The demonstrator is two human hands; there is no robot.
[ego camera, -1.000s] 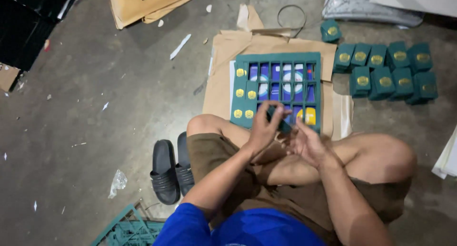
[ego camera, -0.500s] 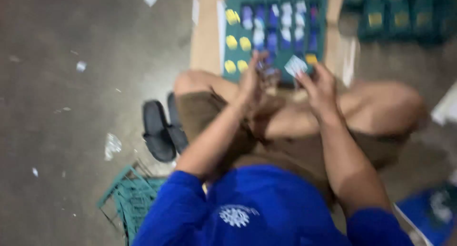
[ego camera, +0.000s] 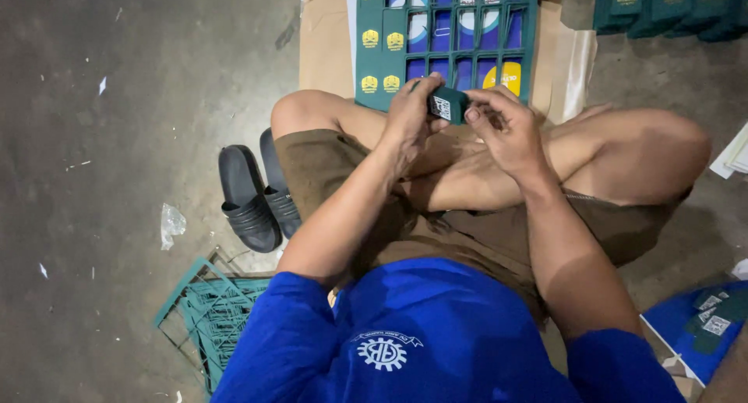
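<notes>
A bare grey concrete floor, dusty and flecked with small white scraps, is filling the room in view, and a person in a blue shirt and brown shorts is sitting cross-legged on it. Flattened brown cardboard is lying on the floor in front of the knees, and on it a dark green divided tray is resting, its compartments showing blue and yellow pieces. The left hand and the right hand are meeting just above the legs, near the tray's closest edge, both closing their fingers around a small dark green box with a white label square on its end. A row of similar green boxes is standing at the upper right. A pair of black sandals is lying beside the left knee, near a crumpled plastic scrap, and a green wire crate is sitting at the lower left.
</notes>
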